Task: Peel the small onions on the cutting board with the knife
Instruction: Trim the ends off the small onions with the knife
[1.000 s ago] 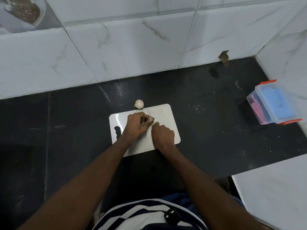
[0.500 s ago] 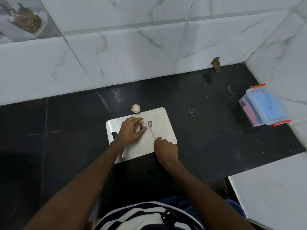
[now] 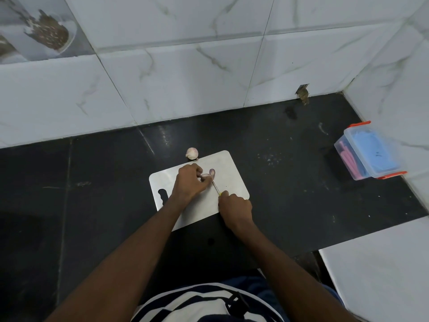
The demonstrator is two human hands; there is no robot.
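Observation:
A white cutting board (image 3: 232,182) lies on the black counter. My left hand (image 3: 189,182) pins a small purple onion (image 3: 206,175) against the board with its fingertips. A second small onion (image 3: 212,172) sits right beside it, to the right. My right hand (image 3: 235,206) grips a knife (image 3: 216,187) by its yellow handle, and the thin blade points up and left, its tip at the held onion. The handle is mostly hidden in my fist.
A pale, round bulb (image 3: 192,153) rests on the counter (image 3: 290,182) just behind the board's far edge. A clear plastic box with orange clips (image 3: 369,152) stands at the right by the tiled wall. A white ledge (image 3: 383,263) juts in at lower right.
My right hand has drawn back toward the board's near edge, away from my left hand. The two onions now show beside my left fingertips, where my hands hid them a second ago.

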